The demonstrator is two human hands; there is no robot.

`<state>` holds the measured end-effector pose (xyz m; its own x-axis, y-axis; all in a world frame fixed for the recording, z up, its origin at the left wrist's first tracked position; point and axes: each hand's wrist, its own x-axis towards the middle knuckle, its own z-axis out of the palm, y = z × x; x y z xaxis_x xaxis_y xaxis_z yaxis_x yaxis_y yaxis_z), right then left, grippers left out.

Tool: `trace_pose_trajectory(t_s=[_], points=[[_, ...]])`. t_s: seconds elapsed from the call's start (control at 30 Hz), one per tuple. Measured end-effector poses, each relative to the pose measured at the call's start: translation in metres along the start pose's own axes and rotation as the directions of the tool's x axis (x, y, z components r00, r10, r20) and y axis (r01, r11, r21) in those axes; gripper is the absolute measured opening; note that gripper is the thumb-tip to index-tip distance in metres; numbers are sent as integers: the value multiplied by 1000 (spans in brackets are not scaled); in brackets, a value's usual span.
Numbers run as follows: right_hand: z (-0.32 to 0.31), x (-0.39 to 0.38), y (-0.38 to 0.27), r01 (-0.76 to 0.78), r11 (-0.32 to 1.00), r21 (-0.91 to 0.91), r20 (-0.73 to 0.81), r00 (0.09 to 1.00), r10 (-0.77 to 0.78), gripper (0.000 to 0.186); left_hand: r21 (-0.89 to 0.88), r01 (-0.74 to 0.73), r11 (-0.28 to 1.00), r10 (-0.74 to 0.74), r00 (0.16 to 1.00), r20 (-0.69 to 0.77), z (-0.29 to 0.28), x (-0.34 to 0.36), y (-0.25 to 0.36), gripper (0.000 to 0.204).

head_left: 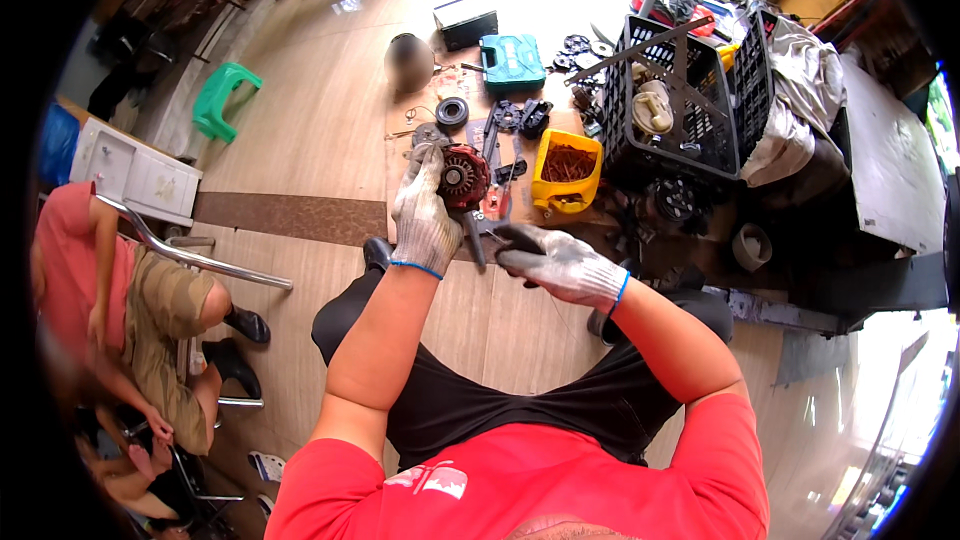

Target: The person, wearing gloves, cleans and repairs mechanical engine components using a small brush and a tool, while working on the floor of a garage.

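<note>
Evidently, things are partly apart: a black ring (pixel 452 112) lies loose on the cardboard (pixel 568 121), while the coil (pixel 464 178), seemingly whole, sits above it in the curled left hand (pixel 424 206). The right hand (pixel 562 265) is half-open; its hold I cannot tell.

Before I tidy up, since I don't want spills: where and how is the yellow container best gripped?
Probably by the near end of the yellow container, coming from the near side and keeping it level: its open top faces up with brown material inside, and the black crate crowds its right.
</note>
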<state>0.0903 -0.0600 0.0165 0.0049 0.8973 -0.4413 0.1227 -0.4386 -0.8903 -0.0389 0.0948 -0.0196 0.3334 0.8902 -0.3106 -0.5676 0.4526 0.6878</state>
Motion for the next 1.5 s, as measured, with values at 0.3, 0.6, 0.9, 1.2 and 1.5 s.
trace_pose_trajectory(t_s=[0.3, 0.6, 0.9, 1.2, 1.5], points=[[-4, 14, 6, -28, 713, 701, 21, 1000, 19, 37, 185, -95, 978, 70, 989, 133, 18, -26, -10, 19], [-9, 5, -3, -5, 902, 431, -36, 999, 23, 32, 175, -82, 981, 65, 993, 96, 12, -20, -13, 21], [0, -71, 49, 498, 592, -634, -37, 745, -666, 27, 33, 51, 998, -48, 995, -90, -2, 10, -17, 23], [46, -287, 125, 39, 620, -784, -236, 904, -355, 20, 14, 100, 995, -98, 989, -111, 4, -4, -24, 22], [65, -502, 284, -758, 169, -630, -542, 585, 604, 31, 27, 125, 992, -126, 990, 58, 13, -16, -36, 24]])
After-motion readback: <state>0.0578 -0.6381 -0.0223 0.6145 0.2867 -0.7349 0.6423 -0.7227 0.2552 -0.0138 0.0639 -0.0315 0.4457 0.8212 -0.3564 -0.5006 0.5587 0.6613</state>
